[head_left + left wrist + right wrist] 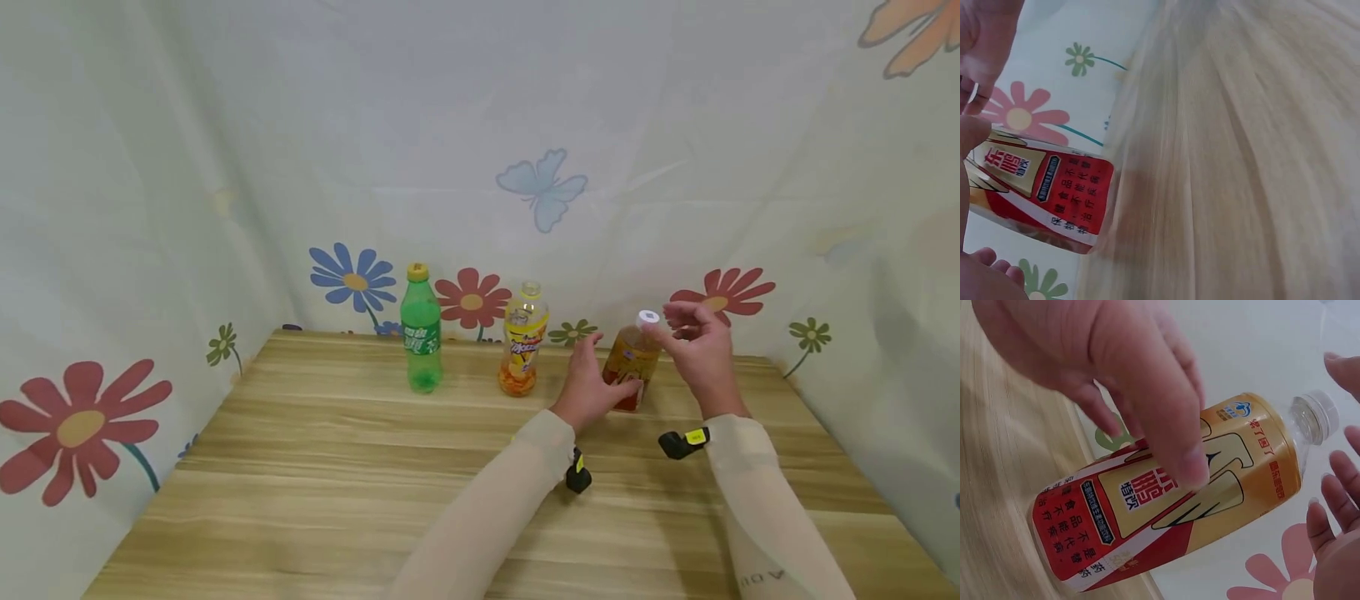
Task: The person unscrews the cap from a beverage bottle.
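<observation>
A bottle with a red and gold label [1210, 512] and a white cap [649, 317] stands upright near the back right of the table. My left hand [588, 390] is at its left side. The thumb lies across the front of the label, and the other fingers reach up beside the bottle, apart from it. Near the cap is my right hand [701, 346], its fingers spread and loosely bent. In the right wrist view those fingers [1341, 481] stand clear of the cap.
Left of the hands stands an orange-bottomed bottle [522, 350] with a yellow label and no cap visible. Farther left is a green bottle [422, 333] with a yellow cap. A flower-printed cloth [450, 167] hangs behind the wooden table [315, 467].
</observation>
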Tool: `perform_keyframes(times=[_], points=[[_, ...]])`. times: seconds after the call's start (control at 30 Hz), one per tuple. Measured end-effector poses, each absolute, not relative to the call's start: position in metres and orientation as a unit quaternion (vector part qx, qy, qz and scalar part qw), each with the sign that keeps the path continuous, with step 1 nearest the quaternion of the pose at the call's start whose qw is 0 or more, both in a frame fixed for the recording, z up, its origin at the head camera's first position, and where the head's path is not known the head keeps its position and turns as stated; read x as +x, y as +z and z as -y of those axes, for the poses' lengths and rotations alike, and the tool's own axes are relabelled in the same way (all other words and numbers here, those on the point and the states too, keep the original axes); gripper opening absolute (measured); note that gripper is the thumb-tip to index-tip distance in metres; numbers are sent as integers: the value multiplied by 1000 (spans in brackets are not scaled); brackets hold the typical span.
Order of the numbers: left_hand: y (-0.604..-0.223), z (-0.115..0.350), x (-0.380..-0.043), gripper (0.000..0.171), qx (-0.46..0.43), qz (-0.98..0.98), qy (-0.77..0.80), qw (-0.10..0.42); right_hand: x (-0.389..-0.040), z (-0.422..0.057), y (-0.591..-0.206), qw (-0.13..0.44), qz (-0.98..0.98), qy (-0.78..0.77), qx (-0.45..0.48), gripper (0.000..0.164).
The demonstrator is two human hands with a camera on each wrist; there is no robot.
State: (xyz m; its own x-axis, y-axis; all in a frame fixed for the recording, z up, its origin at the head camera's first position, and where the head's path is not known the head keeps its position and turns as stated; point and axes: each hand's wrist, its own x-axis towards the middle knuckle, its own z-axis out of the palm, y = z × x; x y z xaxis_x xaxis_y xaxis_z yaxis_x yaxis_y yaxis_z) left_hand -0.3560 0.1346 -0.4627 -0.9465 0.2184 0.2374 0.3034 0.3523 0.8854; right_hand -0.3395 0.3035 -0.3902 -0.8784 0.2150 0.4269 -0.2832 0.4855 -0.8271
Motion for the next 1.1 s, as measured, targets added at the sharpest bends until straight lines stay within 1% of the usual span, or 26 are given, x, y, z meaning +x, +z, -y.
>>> perform_keyframes(times=[0.1, 0.17, 0.3, 0.4, 0.67, 0.87, 1.1], points=[[-464, -143, -356, 98, -154, 818, -552, 42, -339, -305, -390, 218, 838, 500, 19, 58], [-466, -147, -359, 99, -159, 819, -549, 51, -341, -303, -391, 211, 839, 501, 24, 60], [-470, -154, -366, 99, -174, 820, -542, 65, -344, -302, -393, 214, 836, 505, 23, 57], [-471, -156, -368, 99, -174, 816, -548, 61, -345, -301, -395, 213, 833, 510, 19, 55], [-475, -159, -369, 89, -177, 804, -567, 37, -344, -299, -396, 223, 827, 515, 16, 54], [-482, -160, -374, 85, -179, 805, -565, 35, -343, -297, -397, 212, 833, 512, 8, 54], [-482, -164, -371, 78, -178, 811, -556, 38, -343, -300, -398, 216, 831, 512, 12, 51]])
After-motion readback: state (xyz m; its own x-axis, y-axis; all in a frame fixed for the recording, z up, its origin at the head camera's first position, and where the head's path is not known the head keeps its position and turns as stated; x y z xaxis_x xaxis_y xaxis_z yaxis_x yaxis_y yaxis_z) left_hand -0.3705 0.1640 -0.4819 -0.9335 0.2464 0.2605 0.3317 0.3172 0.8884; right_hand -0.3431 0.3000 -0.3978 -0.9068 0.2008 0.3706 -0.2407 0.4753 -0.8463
